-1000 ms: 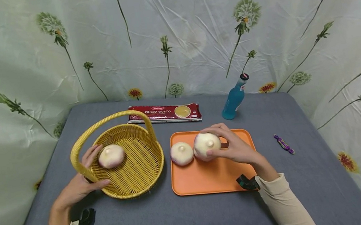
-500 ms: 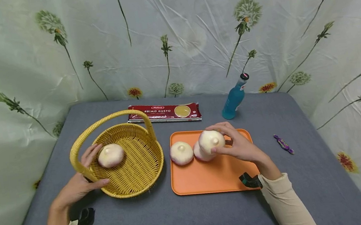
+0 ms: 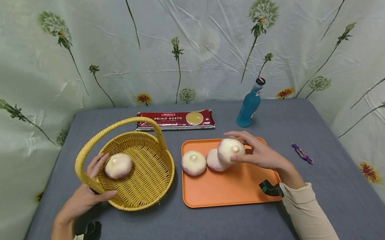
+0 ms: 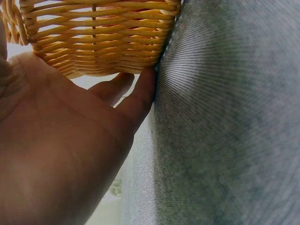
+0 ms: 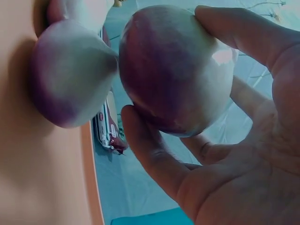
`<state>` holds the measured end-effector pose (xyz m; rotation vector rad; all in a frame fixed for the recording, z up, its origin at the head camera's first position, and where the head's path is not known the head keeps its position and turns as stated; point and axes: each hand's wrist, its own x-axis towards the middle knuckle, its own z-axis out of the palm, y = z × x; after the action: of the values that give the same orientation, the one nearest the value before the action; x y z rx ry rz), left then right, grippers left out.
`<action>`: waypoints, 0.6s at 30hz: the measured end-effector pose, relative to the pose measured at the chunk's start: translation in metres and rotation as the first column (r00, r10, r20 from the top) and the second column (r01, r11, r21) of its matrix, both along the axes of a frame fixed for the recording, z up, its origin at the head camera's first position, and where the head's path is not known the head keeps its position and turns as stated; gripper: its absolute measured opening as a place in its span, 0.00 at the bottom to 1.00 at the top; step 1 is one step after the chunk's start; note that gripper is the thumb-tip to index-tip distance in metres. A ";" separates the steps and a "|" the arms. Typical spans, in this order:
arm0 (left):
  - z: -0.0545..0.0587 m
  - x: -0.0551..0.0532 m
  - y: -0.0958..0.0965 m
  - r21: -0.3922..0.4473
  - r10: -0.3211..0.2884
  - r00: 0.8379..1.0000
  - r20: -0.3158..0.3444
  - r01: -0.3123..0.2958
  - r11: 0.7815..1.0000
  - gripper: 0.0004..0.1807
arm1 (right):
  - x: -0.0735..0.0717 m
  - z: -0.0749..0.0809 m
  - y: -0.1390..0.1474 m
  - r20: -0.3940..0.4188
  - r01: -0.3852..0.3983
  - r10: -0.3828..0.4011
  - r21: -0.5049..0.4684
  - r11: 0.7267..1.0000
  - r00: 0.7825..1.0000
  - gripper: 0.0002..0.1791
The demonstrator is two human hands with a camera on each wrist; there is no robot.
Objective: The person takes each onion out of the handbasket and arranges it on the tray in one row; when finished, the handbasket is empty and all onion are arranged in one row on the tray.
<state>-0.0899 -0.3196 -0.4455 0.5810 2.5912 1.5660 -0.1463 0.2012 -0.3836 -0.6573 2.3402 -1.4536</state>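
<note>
My left hand holds the left side of a yellow wicker basket, near the foot of its arched handle. In the left wrist view, fingers touch the woven wall from outside. One white-and-purple turnip lies in the basket at the left. My right hand grips another turnip between thumb and fingers, raised above an orange tray. Two more lie side by side on the tray: a left turnip and a right turnip, the latter partly covered by the held one.
Behind the basket and tray lies a red Primo Gusto pasta packet. A blue bottle stands at the back right. A purple wrapped candy lies right of the tray. A flowered curtain hangs beyond the grey table's back edge.
My right hand has moved a little to the right with its turnip, uncovering more of the turnip below. The left hand and the basket have stayed in place.
</note>
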 end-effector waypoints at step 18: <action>0.000 0.001 0.000 0.026 -0.001 0.999 0.042 0.000 1.000 0.59 | -0.005 0.000 0.016 -0.008 0.027 -0.027 0.032 0.999 1.000 0.29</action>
<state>-0.0894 -0.3198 -0.4457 0.5439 2.5436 1.5970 -0.1517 0.2168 -0.3840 -0.6263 2.3814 -1.4246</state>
